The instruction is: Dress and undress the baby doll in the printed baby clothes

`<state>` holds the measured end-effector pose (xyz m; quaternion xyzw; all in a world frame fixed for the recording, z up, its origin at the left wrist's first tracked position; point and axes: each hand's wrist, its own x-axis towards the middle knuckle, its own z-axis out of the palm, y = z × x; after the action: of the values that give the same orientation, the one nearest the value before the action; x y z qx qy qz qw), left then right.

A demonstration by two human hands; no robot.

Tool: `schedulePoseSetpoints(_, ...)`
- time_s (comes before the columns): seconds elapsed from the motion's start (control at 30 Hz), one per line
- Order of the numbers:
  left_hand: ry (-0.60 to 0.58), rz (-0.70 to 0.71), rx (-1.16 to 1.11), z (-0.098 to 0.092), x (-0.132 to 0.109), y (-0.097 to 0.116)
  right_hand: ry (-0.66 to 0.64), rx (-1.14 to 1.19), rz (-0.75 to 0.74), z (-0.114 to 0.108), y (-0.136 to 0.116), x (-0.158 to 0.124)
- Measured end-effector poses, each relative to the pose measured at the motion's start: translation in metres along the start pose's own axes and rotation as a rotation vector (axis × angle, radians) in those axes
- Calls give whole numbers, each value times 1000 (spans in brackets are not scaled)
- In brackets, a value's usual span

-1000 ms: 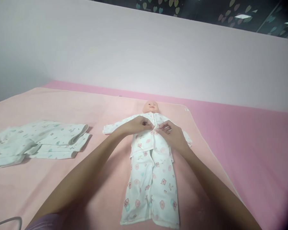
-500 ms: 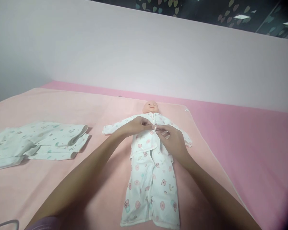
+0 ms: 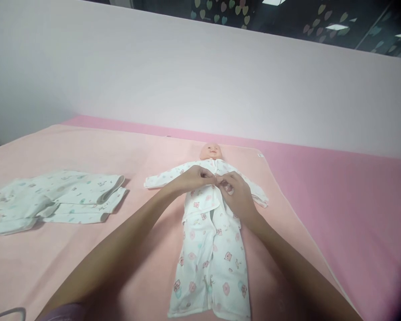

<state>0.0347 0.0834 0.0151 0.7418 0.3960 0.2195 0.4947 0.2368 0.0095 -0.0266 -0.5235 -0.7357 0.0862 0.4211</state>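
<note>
A baby doll (image 3: 211,151) lies on its back with its head toward the wall. It wears a white printed jacket (image 3: 200,203) and matching pants (image 3: 209,267). Over the doll's chest, my left hand (image 3: 198,177) pinches the front edge of the jacket. My right hand (image 3: 235,191) meets it there, thumb and fingers closed on the other side of the same front opening. The fingertips of both hands touch, and the fastening between them is hidden. Below my hands the lower jacket front hangs partly apart.
Folded white printed baby clothes (image 3: 63,196) lie to the left on the peach mat (image 3: 147,267). The mat covers part of a pink surface (image 3: 354,214). A white wall (image 3: 200,80) rises behind. A grey cable or handle (image 3: 16,310) shows at the bottom left.
My fingertips have drawn closer together at the jacket front, covering the small bit of edge that showed between them. The camera view has shifted slightly; the doll and folded clothes lie as before.
</note>
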Motion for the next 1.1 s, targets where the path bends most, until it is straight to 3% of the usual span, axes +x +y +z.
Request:
schedulePoseSetpoints(0.3, 16, 18, 7, 4, 4, -5, -169, 381, 241, -17, 14, 11)
schedulePoseSetpoints(0.6, -28, 10, 9, 4, 0, -6, -257, 322, 168, -16, 20, 12)
schedulePoseSetpoints(0.8, 122, 11, 151, 1, 0, 0, -181, 233, 232, -28, 21, 28)
schedulePoseSetpoints(0.93, 239, -41, 285, -5, 18, 8, -307, 169, 218, -33, 23, 56)
schedulePoseSetpoints(1.0, 211, -48, 296, -6, 27, 9, -391, 171, 246, -34, 27, 66)
schedulePoseSetpoints(1.1, 136, -31, 241, -7, 36, 6, -395, 211, 269, -31, 34, 70)
